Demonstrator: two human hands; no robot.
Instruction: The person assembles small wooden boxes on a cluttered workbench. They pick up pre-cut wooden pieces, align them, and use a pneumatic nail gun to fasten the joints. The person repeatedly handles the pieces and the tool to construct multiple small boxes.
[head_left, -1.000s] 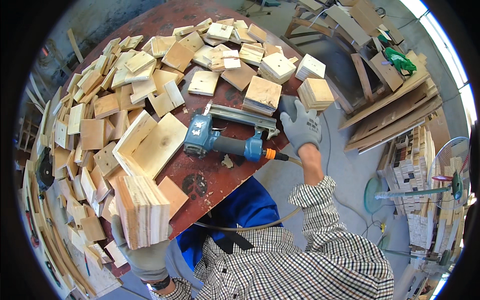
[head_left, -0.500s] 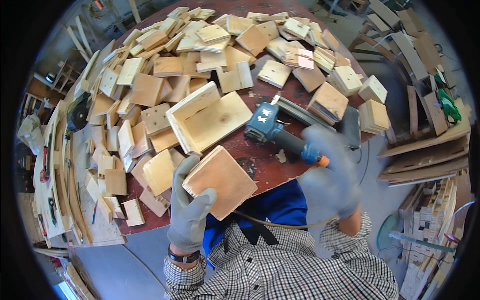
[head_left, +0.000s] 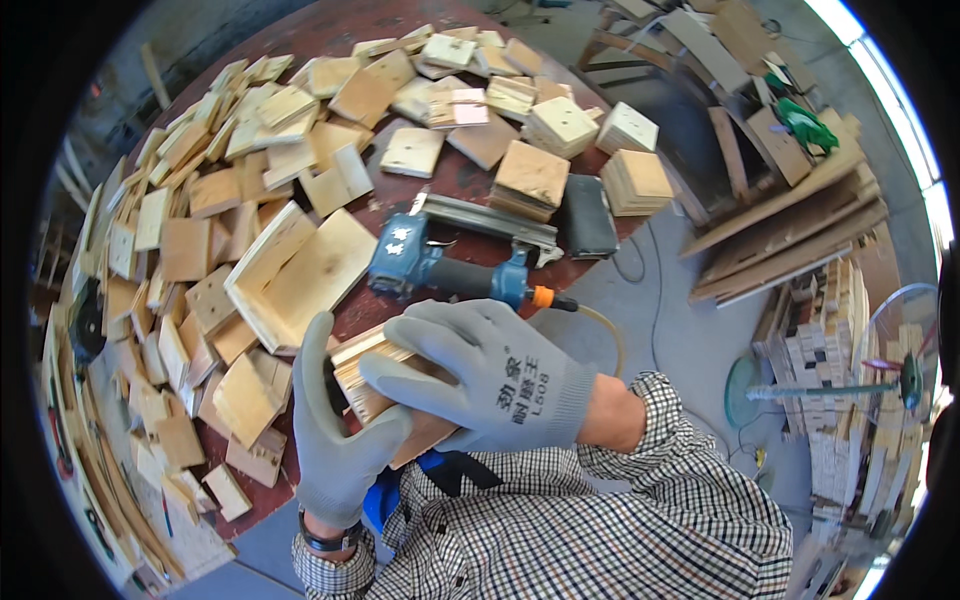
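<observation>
Close to my body, at the table's front edge, both gloved hands grip a stack of square plywood pieces [head_left: 362,376], its layered edges facing up. My left hand [head_left: 345,440] holds it from the left, thumb apart from the fingers. Across its top and right side lies my right hand [head_left: 480,370], fingers bent over it and hiding much of the wood. Just beyond the hands, a blue pneumatic nail gun [head_left: 455,272] rests on the red table with its orange-tipped hose fitting toward the right. Left of the gun sits a wooden piece joined in an L shape [head_left: 325,262].
Loose wood blocks [head_left: 210,190] pile over the table's left and far parts. Squared stacks [head_left: 530,175] and a dark box [head_left: 590,215] stand at the right edge. Boards [head_left: 790,225] lean at the right, above a heap of wood strips [head_left: 820,340].
My right hand has come from beside the nail gun onto the plywood stack, which is now tilted edge-up between both hands. The view has turned to the right.
</observation>
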